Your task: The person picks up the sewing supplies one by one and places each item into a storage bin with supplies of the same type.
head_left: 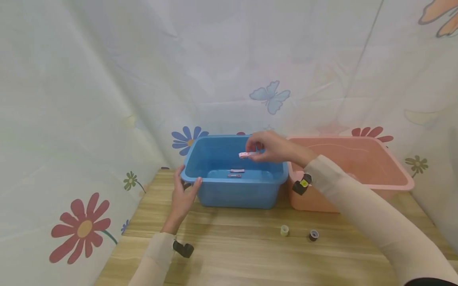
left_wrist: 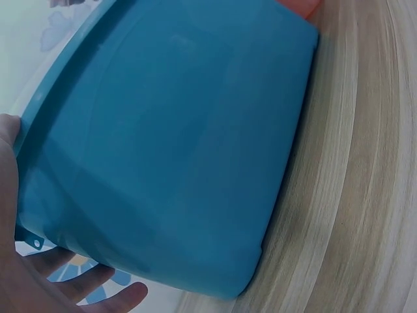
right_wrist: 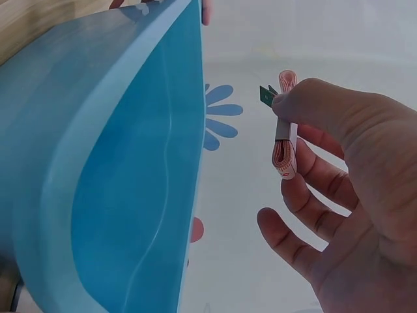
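My right hand (head_left: 268,147) pinches a folded tape measure (right_wrist: 285,140) between thumb and fingers, above the blue basin (head_left: 236,194). The tape is pink and white, bound by a pale band, with a green end sticking out in the right wrist view. At the basin's left corner, my left hand (head_left: 183,198) grips the rim, thumb at the front and fingers round the side. On the basin floor lie two small flat pinkish-white strips, a farther one (head_left: 237,171) and a nearer one (head_left: 234,176).
A pink basin (head_left: 388,187) stands right beside the blue one. In front of it, a small pale yellow-green roll (head_left: 284,230) and a dark roll (head_left: 313,235) stand on the wood-grain table (head_left: 243,254). A flower-and-butterfly curtain (head_left: 214,79) hangs close behind.
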The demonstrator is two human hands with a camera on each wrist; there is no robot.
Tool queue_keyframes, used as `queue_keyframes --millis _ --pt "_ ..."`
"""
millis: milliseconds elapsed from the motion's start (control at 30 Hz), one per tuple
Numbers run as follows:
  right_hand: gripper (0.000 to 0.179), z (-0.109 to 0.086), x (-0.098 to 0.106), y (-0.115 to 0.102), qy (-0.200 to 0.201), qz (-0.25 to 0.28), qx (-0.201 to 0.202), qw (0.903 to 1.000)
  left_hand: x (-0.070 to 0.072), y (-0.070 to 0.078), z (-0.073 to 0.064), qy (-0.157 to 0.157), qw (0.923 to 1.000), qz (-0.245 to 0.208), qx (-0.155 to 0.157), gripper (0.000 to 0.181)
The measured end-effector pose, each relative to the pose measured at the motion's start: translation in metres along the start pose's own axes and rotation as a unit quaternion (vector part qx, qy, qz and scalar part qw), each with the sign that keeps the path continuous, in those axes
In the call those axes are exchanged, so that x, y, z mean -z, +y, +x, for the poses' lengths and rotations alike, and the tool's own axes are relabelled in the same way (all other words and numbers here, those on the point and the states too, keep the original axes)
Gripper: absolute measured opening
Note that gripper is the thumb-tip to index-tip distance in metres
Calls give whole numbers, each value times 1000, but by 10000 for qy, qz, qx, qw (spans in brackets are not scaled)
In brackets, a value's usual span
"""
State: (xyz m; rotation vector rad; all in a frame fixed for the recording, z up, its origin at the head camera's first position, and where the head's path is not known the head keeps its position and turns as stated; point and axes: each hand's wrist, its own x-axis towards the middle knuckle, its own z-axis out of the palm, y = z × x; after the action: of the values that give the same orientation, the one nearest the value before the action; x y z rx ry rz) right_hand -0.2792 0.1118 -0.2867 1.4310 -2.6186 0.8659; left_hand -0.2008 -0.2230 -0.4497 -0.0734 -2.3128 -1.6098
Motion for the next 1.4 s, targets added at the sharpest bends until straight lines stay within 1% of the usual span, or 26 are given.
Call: queue_keyframes --millis 133,367,533,667,767,900,1100,1233,1400 --pt "11 5 -1 5 34 -119 -7 9999 -1 0 0 25 10000 -44 -22 80" --pt "12 14 1 11 -28 -316 -215 9993 -1 0 0 30 9999 81 63 81" --pt "10 20 1 13 -14 -374 -186 9991 -1 0 0 39 9999 148 40 80" --pt "9 25 1 16 -91 -488 -174 9986 0 0 0 33 9999 141 -4 80" --pt "9 28 1 19 -139 -528 -198 9983 1 0 0 35 9998 172 57 81" --pt "10 32 2 24 -126 -555 -253 9981 1 1 0 8 9997 175 142 82" --pt "7 39 2 27 -81 -580 -245 9980 0 1 0 37 9999 148 25 82" --pt "7 44 2 28 -104 -568 -199 9981 0 0 0 55 9999 161 25 82" --pt "8 50 -1 32 -104 -454 -238 9986 0 -1 0 51 9998 164 56 83"
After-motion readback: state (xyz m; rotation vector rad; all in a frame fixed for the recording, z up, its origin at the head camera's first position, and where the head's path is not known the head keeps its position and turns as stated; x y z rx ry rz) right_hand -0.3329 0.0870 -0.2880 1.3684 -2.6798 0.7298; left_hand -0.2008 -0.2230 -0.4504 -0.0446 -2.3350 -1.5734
